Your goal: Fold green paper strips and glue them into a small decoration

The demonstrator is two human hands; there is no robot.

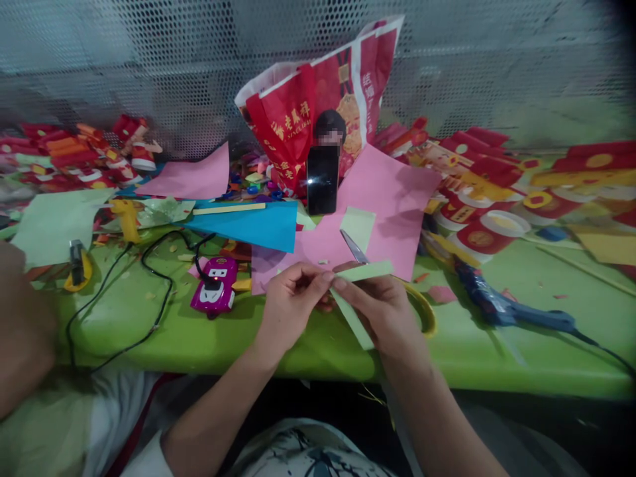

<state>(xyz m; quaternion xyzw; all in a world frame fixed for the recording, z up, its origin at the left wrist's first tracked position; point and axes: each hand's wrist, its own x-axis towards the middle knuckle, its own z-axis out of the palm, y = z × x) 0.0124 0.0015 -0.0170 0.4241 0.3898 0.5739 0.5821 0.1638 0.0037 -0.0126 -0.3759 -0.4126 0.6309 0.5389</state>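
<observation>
Two bare hands meet over a green table. A pale green strip forms a V, folded or crossed; I cannot tell which. Its point lies at the fingertips, one arm running rightward, the other slanting down toward the table's near edge. The left hand pinches the point between thumb and fingers; the right hand, nearer both arms, pinches just beside it. Scissors show behind the right hand, their yellow loop beyond it; whether held is unclear. Past them stand a pink sheet and phone. A purple gadget sits left, a glue gun right.
</observation>
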